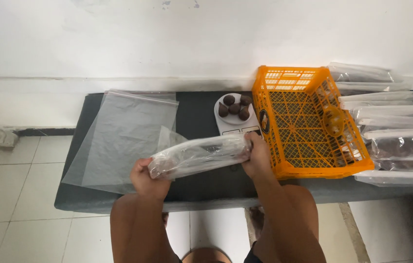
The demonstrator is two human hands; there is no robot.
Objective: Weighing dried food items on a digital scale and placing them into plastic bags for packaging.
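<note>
i am looking down at a low dark bench (201, 190) against a white wall, my knees below it. both my hands hold one filled clear plastic bag (199, 155) stretched sideways between them, just above the bench top. my left hand (147, 179) is clenched around the bag's left end, and my right hand (256, 156) grips its right end, fingers wrapped over the plastic. the bag is rolled or folded into a long shape; dark contents show dimly through it, though i cannot tell exactly what they are.

behind the bag sits a small white kitchen scale (235, 117) with several dark brown, rounded fruits (234, 107) resting on its round plate. to my right, touching the scale's side, is an orange plastic crate (308, 122), tilted slightly, mostly bare inside. beyond the crate a stack of filled clear bags (391, 126) lies in rows, some showing dark contents. to my left a pile of flat, unfilled clear bags (123, 136) lies spread on the bench, hanging a little over its front edge.

judging from this, i seem to be at the closing step for this bag, pressing or sealing it along its length. the next move would call for a firm, even grip at both ends and care that the opening stays shut while the bag is carried past the crate.
</note>
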